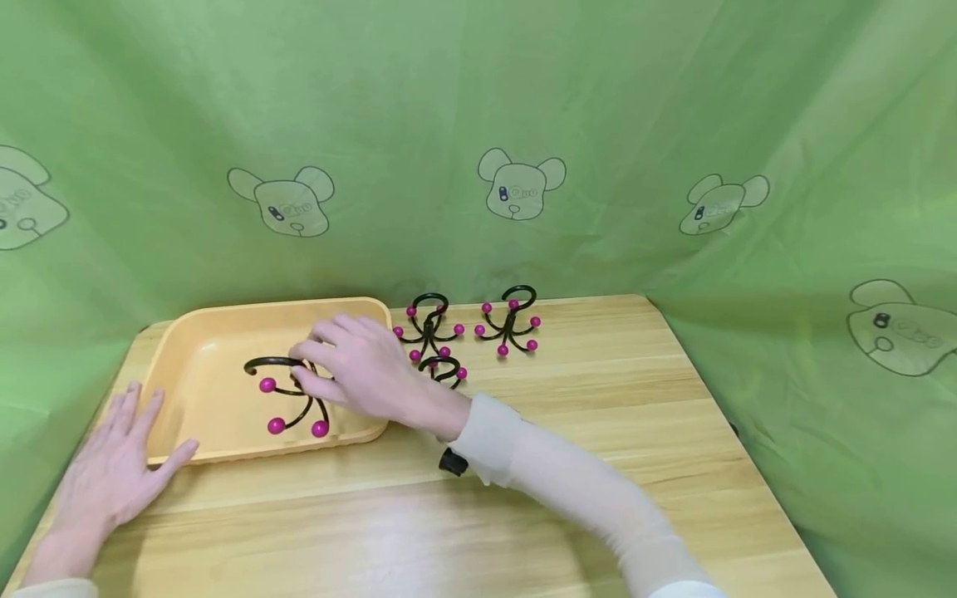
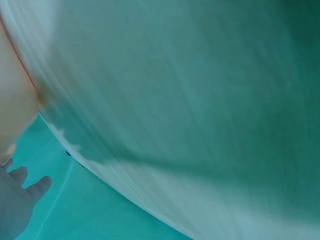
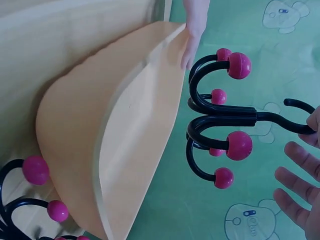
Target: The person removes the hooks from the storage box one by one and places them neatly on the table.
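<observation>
My right hand [image 1: 359,365] pinches the curved top of a black multi-arm hanging hook [image 3: 230,115] tipped with magenta balls. In the head view that hook is above the pale orange tray [image 1: 202,357], partly covered by my fingers. The right wrist view shows it raised past the tray's rim, its arms pointing away from the hand. My left hand [image 1: 112,465], fingers spread, rests at the tray's front left corner. Three similar hooks lie right of the tray: a back one [image 1: 429,326], a farther right one [image 1: 510,322] and a nearer one [image 1: 441,360], partly hidden behind my right wrist.
The wooden table [image 1: 635,432] extends right of and in front of the tray. A green curtain [image 1: 419,108] with printed mouse faces hangs around the back and sides. A small black object [image 1: 453,462] shows beneath my right wrist.
</observation>
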